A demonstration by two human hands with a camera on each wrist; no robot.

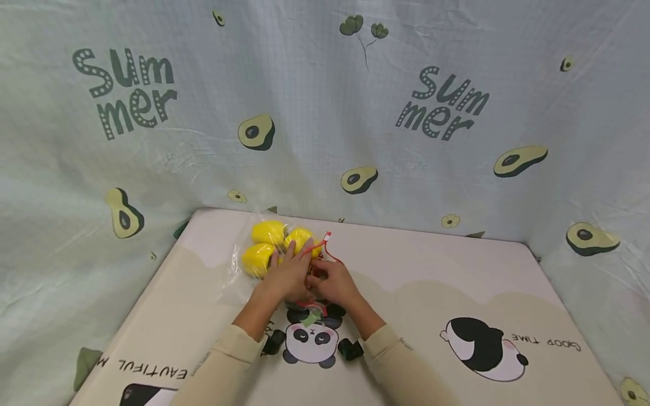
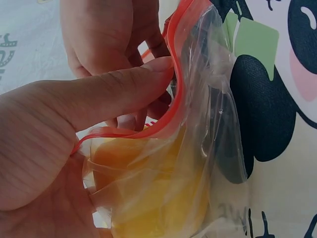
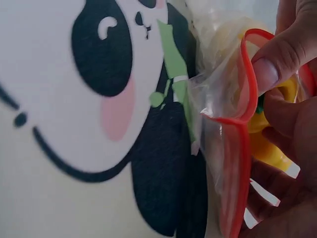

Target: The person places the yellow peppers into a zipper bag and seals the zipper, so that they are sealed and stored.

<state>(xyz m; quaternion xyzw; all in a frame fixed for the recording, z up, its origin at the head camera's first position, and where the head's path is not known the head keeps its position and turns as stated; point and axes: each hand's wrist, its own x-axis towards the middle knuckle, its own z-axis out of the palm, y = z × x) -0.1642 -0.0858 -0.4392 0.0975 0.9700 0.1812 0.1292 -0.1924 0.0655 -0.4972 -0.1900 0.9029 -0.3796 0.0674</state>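
Note:
A clear zip bag with a red rim lies towards the back left of the table, several yellow lemon-shaped fruits inside it. My left hand lies over the bag's near right part, fingers spread towards the fruits. In the left wrist view its thumb reaches across to the red rim and pinches the bag there. My right hand is right beside it, fingers curled at the bag's mouth, gripping the rim; its fingertips are partly hidden behind the plastic. The rim gapes between both hands.
The pale table cover carries printed pandas and lettering. A patterned curtain hangs behind the table's back edge and at both sides. Black wrist devices sit beneath both forearms.

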